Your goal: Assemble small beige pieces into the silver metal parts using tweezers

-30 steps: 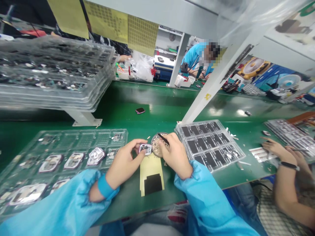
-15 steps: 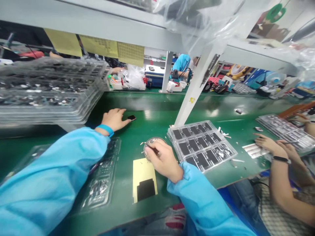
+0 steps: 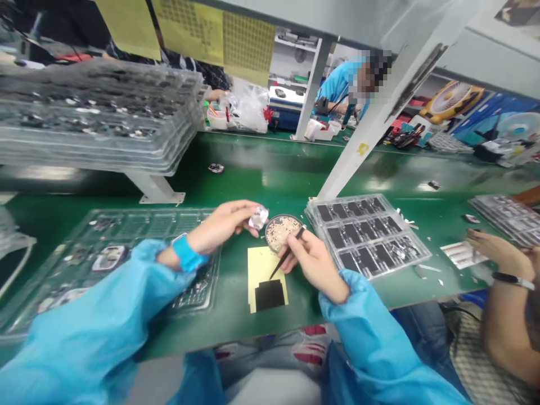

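My left hand pinches a small watch-like device part, whitish with a pinkish edge. It is held just left of a round dish full of tiny pale pieces. In my right hand are black tweezers, slanting down to the left. Their tips are over or on the top edge of a black sheet, which lies on a yellow paper on the green bench. Contact at the tips cannot be made out.
At left lies a clear tray with device parts; stacked trays stand above. Right of the dish are trays of black sheets beside a white post. Another person's hand works at far right. A small device lies behind.
My left hand has drawn back from the rear of the bench toward the dish and now holds a device part. The tweezers have swung to point at the black sheet. The view has shifted.
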